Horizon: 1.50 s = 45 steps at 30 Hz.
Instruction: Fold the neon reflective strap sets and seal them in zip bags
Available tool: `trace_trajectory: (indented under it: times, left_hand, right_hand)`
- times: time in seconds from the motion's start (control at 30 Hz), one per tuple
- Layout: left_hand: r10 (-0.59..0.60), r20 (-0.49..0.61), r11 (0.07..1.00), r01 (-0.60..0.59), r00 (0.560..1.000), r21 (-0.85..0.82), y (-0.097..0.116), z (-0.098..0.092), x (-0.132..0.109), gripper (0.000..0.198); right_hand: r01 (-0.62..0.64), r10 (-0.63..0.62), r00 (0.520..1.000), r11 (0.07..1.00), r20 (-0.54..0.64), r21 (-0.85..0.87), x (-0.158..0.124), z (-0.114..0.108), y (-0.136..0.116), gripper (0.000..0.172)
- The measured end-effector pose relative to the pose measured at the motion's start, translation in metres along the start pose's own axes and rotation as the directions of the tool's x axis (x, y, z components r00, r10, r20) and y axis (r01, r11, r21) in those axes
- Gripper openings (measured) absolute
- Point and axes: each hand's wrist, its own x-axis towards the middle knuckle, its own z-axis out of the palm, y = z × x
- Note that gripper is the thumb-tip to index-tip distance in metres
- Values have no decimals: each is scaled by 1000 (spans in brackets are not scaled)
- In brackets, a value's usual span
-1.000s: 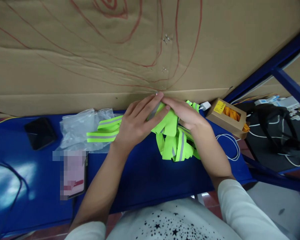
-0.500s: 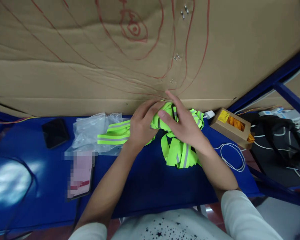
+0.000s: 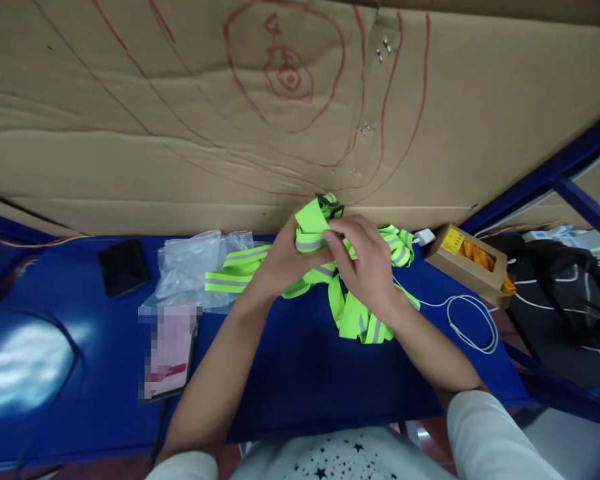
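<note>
Neon-yellow reflective straps (image 3: 311,233) with grey stripes are bunched up between my two hands, and a black buckle piece shows at the top of the bundle. My left hand (image 3: 285,260) is wrapped round the bundle from the left. The thumb and fingers of my right hand (image 3: 363,260) pinch the strap at the bundle's right side. Loose strap ends (image 3: 233,270) stretch to the left over a clear plastic bag (image 3: 190,263). More loops (image 3: 365,320) hang down on the blue table below my right wrist. Another strap coil lies just right of that hand.
On the blue table (image 3: 300,393) lie a black phone-like object (image 3: 123,268) and a phone with a blurred screen (image 3: 173,353) at left. A cardboard box with orange contents (image 3: 470,263) and a white cable (image 3: 473,323) are at right. A cardboard panel (image 3: 180,160) stands behind.
The bundle is turned up, with its buckle end now raised. My right fingers have come down from lying over it to pinching the strap. The camera view has shifted slightly.
</note>
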Motion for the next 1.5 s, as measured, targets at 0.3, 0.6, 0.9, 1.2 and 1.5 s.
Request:
trace_trajectory:
  times: [0.3, 0.6, 0.9, 1.2, 1.5]
  left_hand:
    - [-141, 258, 959, 196, 956, -204, -6, -10, -8, 66]
    - [-204, 26, 885, 196, 979, -423, 13, 16, -10, 45]
    - [-300, -170, 772, 134, 939, -621, 13, 4, 5, 34]
    - [-214, -232, 837, 56, 949, -544, 6, 22, -3, 40]
    - [-168, -298, 835, -25, 940, -549, 19, 45, -19, 39]
  right_hand:
    - [-69, 47, 981, 991, 187, 116, 9, -23, 4, 22]
    - [124, -82, 978, 968, 191, -219, 9, -26, 3, 42]
    - [-254, 213, 930, 961, 299, 105, 2, -15, -6, 32]
    - [-109, 103, 994, 973, 42, 204, -3, -2, -10, 15]
    - [-72, 84, 985, 994, -150, 82, 8, -3, 8, 14]
